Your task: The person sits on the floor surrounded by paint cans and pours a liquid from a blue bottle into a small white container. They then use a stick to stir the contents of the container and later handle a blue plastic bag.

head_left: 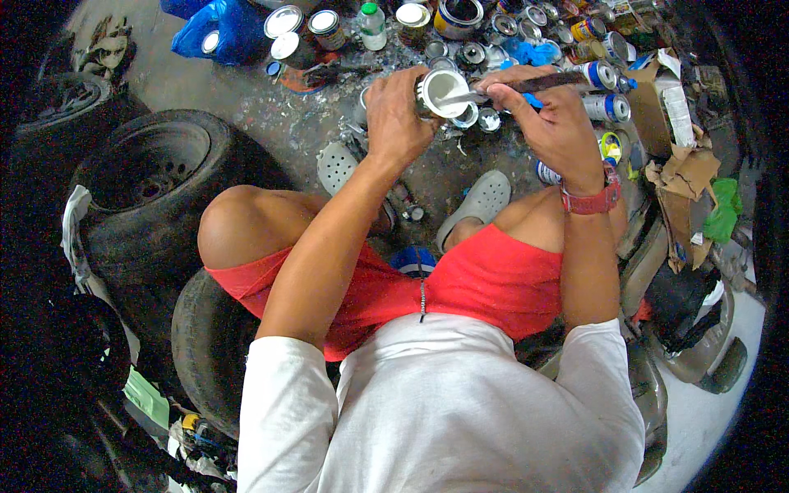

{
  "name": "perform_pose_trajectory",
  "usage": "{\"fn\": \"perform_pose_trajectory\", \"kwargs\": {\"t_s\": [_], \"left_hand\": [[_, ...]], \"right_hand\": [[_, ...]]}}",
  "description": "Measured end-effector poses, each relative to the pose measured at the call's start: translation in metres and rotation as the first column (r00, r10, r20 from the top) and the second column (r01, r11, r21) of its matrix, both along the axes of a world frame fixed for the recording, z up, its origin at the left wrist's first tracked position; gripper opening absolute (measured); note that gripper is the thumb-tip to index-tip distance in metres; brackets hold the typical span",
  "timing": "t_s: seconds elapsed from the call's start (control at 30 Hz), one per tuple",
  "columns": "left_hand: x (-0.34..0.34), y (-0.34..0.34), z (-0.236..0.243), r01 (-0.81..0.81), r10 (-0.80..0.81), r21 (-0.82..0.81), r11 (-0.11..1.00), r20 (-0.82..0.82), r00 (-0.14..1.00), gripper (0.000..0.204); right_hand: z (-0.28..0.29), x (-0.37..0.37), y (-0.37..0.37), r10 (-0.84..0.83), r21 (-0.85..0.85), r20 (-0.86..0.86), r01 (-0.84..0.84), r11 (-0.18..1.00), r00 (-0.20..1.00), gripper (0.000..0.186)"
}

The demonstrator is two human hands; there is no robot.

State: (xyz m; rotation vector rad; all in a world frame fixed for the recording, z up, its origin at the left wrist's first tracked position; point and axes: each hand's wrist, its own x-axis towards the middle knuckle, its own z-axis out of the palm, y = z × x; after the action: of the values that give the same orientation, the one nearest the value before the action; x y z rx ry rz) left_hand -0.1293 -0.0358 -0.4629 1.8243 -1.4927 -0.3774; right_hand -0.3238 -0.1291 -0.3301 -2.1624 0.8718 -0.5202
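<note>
wht tee [468, 394], red shorts [497, 283], gry clogs [488, 197]

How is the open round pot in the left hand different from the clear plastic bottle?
The open round pot, white inside, is held in the left hand; the clear plastic bottle with a green cap sits on the grey floor. The pot's mouth is uncovered; the bottle is capped. The pot's top is wide; the bottle's is narrow. Both are containers.
</note>
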Motion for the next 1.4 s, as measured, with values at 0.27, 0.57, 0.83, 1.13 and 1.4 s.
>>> {"fn": "perform_pose_trajectory", "kwargs": {"t_s": [0.27, 0.57, 0.83, 1.13, 1.4], "left_hand": [[-0.002, 0.002, 0.0, -0.034, 0.033, -0.032, 0.999, -0.025, 0.999, 0.073], [-0.003, 0.001, 0.003, -0.025, 0.025, -0.047, 0.999, -0.002, 1.0, 0.073], [-0.002, 0.0, 0.004, -0.003, 0.004, -0.036, 0.999, 0.015, 1.0, 0.075], [-0.001, 0.0, 0.005, -0.013, 0.013, -0.009, 1.0, 0.02, 1.0, 0.077], [-0.002, -0.001, 0.003, -0.001, 0.001, -0.052, 0.999, 0.009, 1.0, 0.073]], "right_hand": [[-0.004, -0.001, -0.002, 0.04, -0.127, 0.012, -0.038, 0.991, 0.999, 0.021], [-0.003, -0.002, -0.002, 0.036, -0.07, 0.012, -0.035, 0.997, 0.999, 0.018], [0.002, 0.001, -0.004, 0.043, -0.255, 0.08, -0.021, 0.967, 0.996, 0.021], [-0.009, -0.008, -0.008, -0.024, -0.087, -0.066, 0.018, 0.996, 0.998, 0.03], [-0.007, 0.001, -0.005, -0.025, -0.103, 0.186, 0.045, 0.994, 0.982, 0.024]]}}
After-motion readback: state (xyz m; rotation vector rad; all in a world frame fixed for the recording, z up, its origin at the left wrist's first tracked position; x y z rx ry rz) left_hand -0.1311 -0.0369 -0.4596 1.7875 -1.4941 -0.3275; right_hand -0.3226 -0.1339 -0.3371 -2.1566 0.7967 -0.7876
